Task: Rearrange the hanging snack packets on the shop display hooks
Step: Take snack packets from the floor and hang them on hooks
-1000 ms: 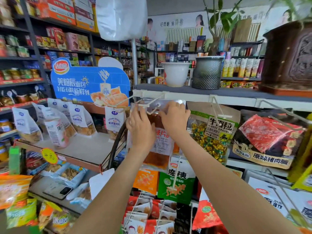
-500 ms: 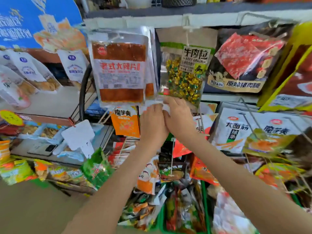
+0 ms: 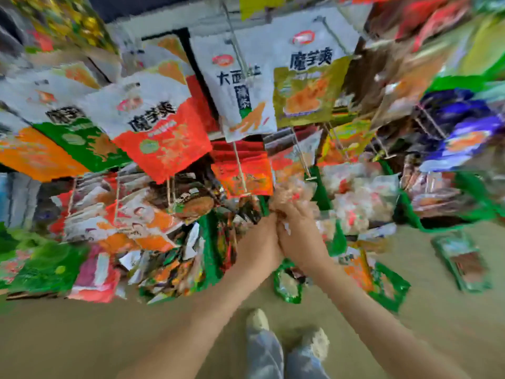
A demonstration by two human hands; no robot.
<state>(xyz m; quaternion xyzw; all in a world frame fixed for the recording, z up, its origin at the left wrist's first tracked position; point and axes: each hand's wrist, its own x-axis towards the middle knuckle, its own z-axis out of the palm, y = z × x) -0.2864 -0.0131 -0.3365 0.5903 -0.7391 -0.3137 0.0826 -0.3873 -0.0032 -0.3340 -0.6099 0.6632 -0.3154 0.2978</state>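
**We judge the job partly done: the upper rows are hung, and loose packets lie on the floor.**

The left hand (image 3: 261,242) and right hand (image 3: 300,233) meet at the lower middle of the display rack. Their fingers (image 3: 287,213) are bunched against a pale, crinkly translucent snack packet (image 3: 296,187), just beside a thin wire hook (image 3: 238,160). Motion blur stops us telling whether they pinch the packet or only touch it. Above, a white-and-red foil packet (image 3: 161,127), a white packet with a green stripe (image 3: 240,88) and an olive-gold packet (image 3: 308,91) hang in place. A flat green-edged packet (image 3: 464,263) and a small green packet (image 3: 287,285) lie on the tan floor (image 3: 82,337) by the rack's foot. We take these as work left.
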